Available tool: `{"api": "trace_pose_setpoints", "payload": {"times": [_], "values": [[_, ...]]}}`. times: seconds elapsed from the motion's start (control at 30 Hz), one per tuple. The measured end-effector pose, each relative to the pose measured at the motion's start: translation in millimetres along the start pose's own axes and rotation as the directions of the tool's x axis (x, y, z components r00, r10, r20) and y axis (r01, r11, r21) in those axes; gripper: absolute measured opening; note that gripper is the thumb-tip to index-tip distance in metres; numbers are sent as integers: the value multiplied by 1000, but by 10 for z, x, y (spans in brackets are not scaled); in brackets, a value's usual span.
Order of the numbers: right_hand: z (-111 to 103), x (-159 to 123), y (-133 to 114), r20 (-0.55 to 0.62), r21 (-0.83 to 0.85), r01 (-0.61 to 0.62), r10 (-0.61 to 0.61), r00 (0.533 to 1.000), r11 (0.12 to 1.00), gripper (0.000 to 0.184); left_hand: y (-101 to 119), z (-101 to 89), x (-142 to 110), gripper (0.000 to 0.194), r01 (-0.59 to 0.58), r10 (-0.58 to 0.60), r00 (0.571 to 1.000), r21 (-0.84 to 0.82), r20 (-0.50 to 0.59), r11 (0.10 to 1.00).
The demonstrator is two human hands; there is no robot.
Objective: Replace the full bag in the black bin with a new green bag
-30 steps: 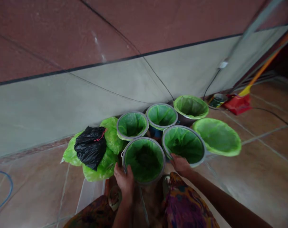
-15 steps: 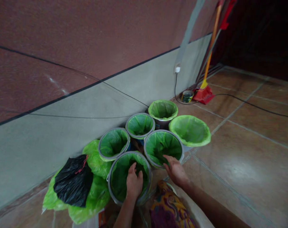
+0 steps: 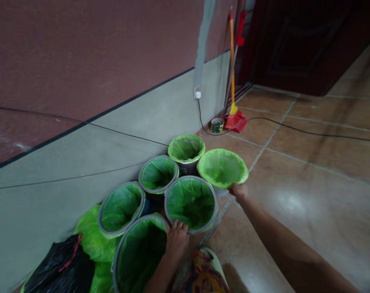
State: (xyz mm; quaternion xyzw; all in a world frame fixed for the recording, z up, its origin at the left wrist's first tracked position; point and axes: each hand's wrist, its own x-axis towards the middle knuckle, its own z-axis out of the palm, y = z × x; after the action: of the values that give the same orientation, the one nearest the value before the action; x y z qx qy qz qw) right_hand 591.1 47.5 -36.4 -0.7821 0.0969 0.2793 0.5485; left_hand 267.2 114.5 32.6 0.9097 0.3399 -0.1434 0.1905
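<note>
Several trash bins lined with green plastic bags stand close together by the wall. My left hand [image 3: 176, 241] is between the nearest bin [image 3: 119, 254] and the middle right bin [image 3: 216, 203], its fingers curled over the middle right bin's near rim. Stretched forward, my right hand [image 3: 240, 192] grips the near edge of the far right bin [image 3: 240, 162], whose bag is folded over the rim. That hand's fingers are partly hidden under the edge. Another lined bin [image 3: 188, 167] stands behind, and two grey-rimmed bins, one nearer [image 3: 101, 217] and one farther [image 3: 140, 175], line the wall side.
A black plastic bag [image 3: 62, 264] with a red tie lies on green bags [image 3: 96, 236] at the left. A broom [image 3: 233, 87], a red dustpan [image 3: 241, 126] and a small can [image 3: 217, 125] stand by the corner. A black cable [image 3: 295, 127] crosses the tiled floor.
My right hand has moved from the middle right bin to the far right bin's edge. My left hand has come out of the nearest bin to the rim beside it. The view has turned right.
</note>
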Motion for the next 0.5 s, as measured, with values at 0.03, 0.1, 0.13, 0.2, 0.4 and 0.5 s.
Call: {"api": "trace_pose_setpoints", "payload": {"times": [0.03, 0.1, 0.13, 0.2, 0.4, 0.5], "values": [[-14, 40, -4, -5, 12, -3, 3, 1000, 1000, 24, -5, 20, 6, 32, -6, 6, 1000, 12, -6, 1000], [-46, 83, 12, 5, 30, -5, 5, 1000, 1000, 24, -24, 37, 7, 30, -24, 24, 999, 29, -27, 999], [-57, 87, 26, 16, 37, -8, 7, 1000, 999, 24, -34, 37, 5, 29, -36, 37, 999, 36, -34, 999], [-58, 67, 54, 35, 46, -13, 11, 999, 999, 24, -47, 23, 7, 28, -57, 59, 998, 43, -35, 997], [-26, -58, 53, 76, 51, 23, -27, 997, 998, 31, -8, -46, 59, 31, -27, 28, 999, -13, 43, 1000], [-72, -176, 178, 90, 49, 46, -50, 995, 998, 35, 3, -17, -10, 46, 30, -33, 999, -93, -30, 995]]}}
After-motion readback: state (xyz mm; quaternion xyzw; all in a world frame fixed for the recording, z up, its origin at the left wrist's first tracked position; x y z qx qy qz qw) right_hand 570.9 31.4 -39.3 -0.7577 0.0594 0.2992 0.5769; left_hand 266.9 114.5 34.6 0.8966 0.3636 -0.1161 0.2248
